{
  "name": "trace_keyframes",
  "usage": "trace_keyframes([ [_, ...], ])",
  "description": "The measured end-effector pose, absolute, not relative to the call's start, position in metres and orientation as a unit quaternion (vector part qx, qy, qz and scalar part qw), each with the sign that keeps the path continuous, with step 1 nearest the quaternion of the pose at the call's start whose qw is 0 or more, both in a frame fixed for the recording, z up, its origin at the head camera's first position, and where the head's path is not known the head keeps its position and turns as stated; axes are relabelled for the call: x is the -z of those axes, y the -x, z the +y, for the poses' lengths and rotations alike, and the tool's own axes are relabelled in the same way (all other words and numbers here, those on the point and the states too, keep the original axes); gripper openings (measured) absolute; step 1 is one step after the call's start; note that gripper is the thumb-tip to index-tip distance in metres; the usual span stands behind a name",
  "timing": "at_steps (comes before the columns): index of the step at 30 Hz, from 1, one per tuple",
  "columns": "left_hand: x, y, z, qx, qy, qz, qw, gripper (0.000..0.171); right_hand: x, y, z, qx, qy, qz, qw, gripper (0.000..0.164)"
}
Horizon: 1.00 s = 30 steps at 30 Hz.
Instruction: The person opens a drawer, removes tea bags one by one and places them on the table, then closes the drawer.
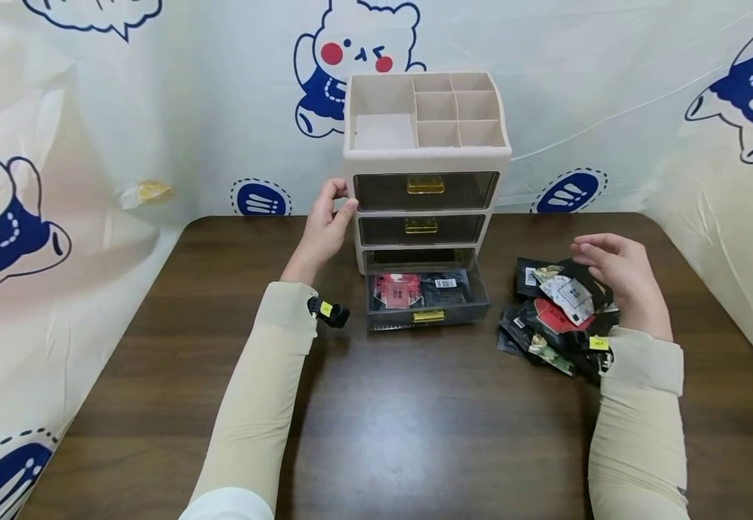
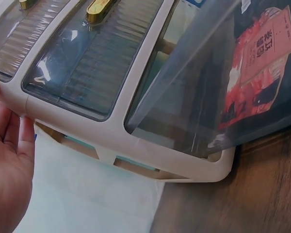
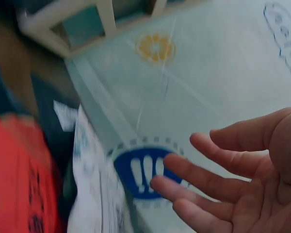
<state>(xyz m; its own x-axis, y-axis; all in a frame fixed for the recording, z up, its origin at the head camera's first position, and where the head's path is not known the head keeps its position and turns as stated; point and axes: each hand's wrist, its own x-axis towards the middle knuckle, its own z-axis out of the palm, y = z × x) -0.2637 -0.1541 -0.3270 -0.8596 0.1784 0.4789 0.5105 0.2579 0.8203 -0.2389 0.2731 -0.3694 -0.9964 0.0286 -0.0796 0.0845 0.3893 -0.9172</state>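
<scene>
A cream desktop drawer unit (image 1: 428, 153) stands at the back of the table, its bottom drawer (image 1: 480, 310) pulled out. Inside that drawer lie a red-and-black packet (image 1: 397, 292) and a black packet with a white label (image 1: 446, 287). My left hand (image 1: 325, 225) holds the unit's left side by the top drawer, thumb at the front edge and fingers along the side. Over a pile of black, red and white packets (image 1: 553, 318), my right hand (image 1: 626, 278) hovers with loosely bent fingers and nothing in them. In the right wrist view a white packet (image 3: 94, 179) stands up beside that hand (image 3: 233, 189).
Two upper drawers with gold handles, the top one (image 1: 425, 191) and the middle one (image 1: 421, 230), are closed. Open compartments (image 1: 457, 108) top the unit. Behind the brown table (image 1: 376, 419) hangs a printed cloth (image 1: 233, 87).
</scene>
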Motion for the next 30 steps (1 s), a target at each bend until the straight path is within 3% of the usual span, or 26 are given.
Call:
trace_keyframes([
  [4,0.326,0.262,-0.159,0.567,0.204,-0.786,0.134,0.025,0.357,0.241,0.240,0.597,0.047,0.800,0.018,0.026],
  [11,0.329,0.267,-0.162,0.564,0.218,-0.782,0.151,0.024,0.341,0.248,0.173,0.523,0.206,0.824,0.078,0.027],
  [17,0.329,0.264,-0.157,0.570,0.223,-0.779,0.138,0.023,0.337,0.263,0.135,0.421,0.243,0.865,0.123,0.023],
  [25,0.329,0.265,-0.156,0.573,0.226,-0.775,0.142,0.023,0.333,0.281,0.106,0.331,0.244,0.879,0.242,0.028],
  [30,0.328,0.265,-0.155,0.575,0.222,-0.775,0.140,0.023,0.334,0.289,0.095,0.287,0.252,0.878,0.288,0.031],
])
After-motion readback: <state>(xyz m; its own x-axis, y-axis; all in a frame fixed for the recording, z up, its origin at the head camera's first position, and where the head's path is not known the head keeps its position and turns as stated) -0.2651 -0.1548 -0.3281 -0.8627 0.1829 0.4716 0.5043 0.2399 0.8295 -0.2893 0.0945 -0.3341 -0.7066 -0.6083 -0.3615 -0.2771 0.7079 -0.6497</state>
